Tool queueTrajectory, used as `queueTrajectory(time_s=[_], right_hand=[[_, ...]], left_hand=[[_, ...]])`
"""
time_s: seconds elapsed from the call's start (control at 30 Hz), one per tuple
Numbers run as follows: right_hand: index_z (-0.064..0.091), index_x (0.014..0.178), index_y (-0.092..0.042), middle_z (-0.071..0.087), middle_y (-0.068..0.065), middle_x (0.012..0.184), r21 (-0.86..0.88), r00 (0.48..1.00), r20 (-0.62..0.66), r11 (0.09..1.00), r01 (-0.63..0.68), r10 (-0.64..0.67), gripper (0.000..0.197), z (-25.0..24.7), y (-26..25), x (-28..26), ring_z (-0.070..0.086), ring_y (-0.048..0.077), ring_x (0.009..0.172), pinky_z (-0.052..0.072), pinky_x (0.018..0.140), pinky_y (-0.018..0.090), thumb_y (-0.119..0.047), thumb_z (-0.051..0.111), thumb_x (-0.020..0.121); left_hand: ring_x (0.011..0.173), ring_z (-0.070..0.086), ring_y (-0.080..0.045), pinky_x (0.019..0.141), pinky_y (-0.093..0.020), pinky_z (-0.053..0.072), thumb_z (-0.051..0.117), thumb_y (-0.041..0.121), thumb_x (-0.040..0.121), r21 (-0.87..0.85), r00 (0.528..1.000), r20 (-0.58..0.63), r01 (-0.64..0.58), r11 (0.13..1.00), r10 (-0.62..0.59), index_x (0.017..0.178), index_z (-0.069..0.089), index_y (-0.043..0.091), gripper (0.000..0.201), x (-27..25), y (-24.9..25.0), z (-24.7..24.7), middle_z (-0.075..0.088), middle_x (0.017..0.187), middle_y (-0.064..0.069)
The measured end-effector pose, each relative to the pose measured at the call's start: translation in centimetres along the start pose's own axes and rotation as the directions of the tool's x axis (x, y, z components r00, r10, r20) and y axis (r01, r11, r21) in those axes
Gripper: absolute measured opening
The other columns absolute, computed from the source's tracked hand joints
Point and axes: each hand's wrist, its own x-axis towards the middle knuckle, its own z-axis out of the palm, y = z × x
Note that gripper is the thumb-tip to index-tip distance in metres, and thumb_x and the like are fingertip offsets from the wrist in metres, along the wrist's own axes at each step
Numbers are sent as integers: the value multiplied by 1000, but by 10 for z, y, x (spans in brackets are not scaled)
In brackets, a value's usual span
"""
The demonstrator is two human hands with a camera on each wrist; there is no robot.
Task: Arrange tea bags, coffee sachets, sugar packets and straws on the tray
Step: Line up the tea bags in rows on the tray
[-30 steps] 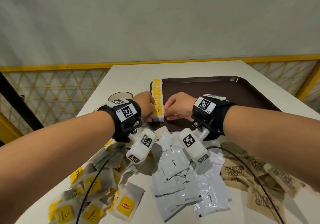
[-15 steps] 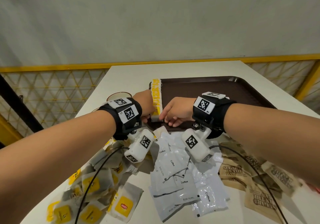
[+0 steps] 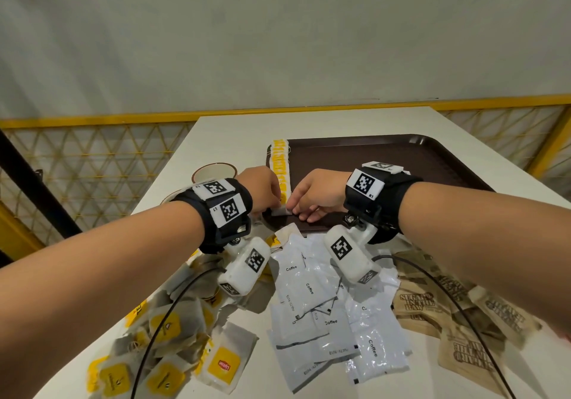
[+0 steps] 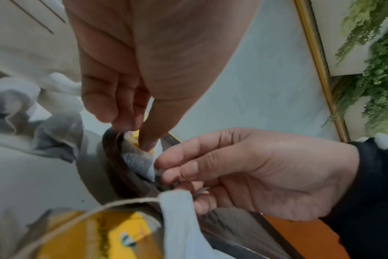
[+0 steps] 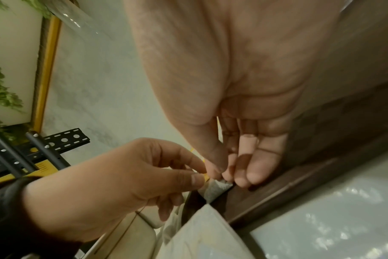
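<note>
Both hands meet at the tray's (image 3: pixel 401 163) near-left corner — left hand (image 3: pixel 262 188) and right hand (image 3: pixel 315 196) apparently pinching the row of tea bags' (image 3: pixel 279 166) nearest end. Only that row sits along the tray's left rim; loose tea bags (image 3: pixel 191 346), coffee sachets (image 3: pixel 327 315) and sugar packets (image 3: pixel 463 321) lie before the tray — its right side stands bare.

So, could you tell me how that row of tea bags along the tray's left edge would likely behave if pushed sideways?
The row of tea bags stands on edge, so it would probably topple or fan out. The bags look thin and papery, likely light and floppy. Both hands, left hand and right hand, pinch its near end, suggesting it needs steadying against the tray.
</note>
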Motion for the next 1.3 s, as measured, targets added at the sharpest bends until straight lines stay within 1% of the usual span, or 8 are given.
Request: queueTrajectory(time_s=[0.17, 0.33, 0.5, 0.67, 0.83, 1.0, 1.13, 1.3], right_hand=[[61, 117, 7, 62, 10, 84, 13, 1000, 13, 1000, 4, -4, 26, -2, -1, 2, 59, 17, 71, 56, 60, 21, 8, 53, 92], [65, 112, 4, 68, 5, 77, -36, 999, -13, 998, 44, -44, 23, -2, 3, 5, 63, 13, 68, 57, 65, 22, 6, 56, 90], [62, 115, 6, 66, 7, 79, -25, 999, -5, 999, 36, -36, 25, 0, 1, 5, 63, 12, 64, 56, 59, 20, 6, 55, 91], [68, 103, -1, 65, 7, 83, -91, 998, -39, 995, 51, -55, 17, 2, 2, 4, 61, 11, 65, 56, 60, 20, 4, 57, 90], [65, 111, 3, 63, 7, 82, -80, 1000, -9, 997, -8, 7, 22, 4, -2, 2, 59, 12, 62, 54, 51, 17, 2, 55, 92], [66, 102, 0, 63, 10, 84, -110, 1000, -15, 994, -9, 7, 15, 7, -2, 2, 59, 9, 57, 53, 57, 20, 1, 55, 92], [62, 103, 8, 59, 10, 76, -46, 985, -161, 997, 57, -64, 16, 4, -2, -1, 58, 16, 65, 53, 64, 23, 7, 51, 92], [60, 78, -11, 62, 9, 84, 60, 908, -400, 986, 158, -122, 20, -4, 4, 14, 62, 23, 85, 55, 88, 37, 6, 54, 87]], left_hand=[[83, 55, -13, 73, -24, 44, 72, 22, 81, 50, 1000, -9, -7, 999, 7, 104, 68, 17, 24, 3, -3, 2, 59, 95, 2], [105, 57, -19, 82, -26, 44, 73, 20, 80, 63, 999, -36, 1, 998, 1, 118, 59, 17, 41, 7, -5, 4, 60, 116, -3], [102, 58, -20, 80, -26, 45, 71, 19, 81, 92, 999, -37, 10, 996, -7, 113, 62, 15, 34, 9, -1, 6, 62, 112, -4], [97, 61, -22, 76, -26, 44, 59, 15, 90, 99, 999, -51, 15, 995, -10, 107, 66, 10, 19, 13, 0, 7, 66, 107, -8], [101, 61, -22, 79, -26, 45, 58, 15, 92, 75, 997, -82, 16, 997, -10, 108, 66, 10, 18, 15, 1, 4, 64, 110, -7], [105, 57, -26, 84, -31, 45, 59, 16, 90, 112, 996, -93, 23, 993, -13, 113, 56, 8, 25, 15, 0, 8, 61, 113, -11], [101, 57, -24, 86, -31, 46, 63, 19, 88, 87, 997, -79, 0, 996, 7, 107, 60, 10, 21, 10, -5, 7, 61, 110, -8], [100, 58, -20, 85, -27, 46, 66, 17, 85, 80, 997, -69, -22, 997, 27, 103, 66, 14, 19, 3, -5, 6, 62, 111, -4]])
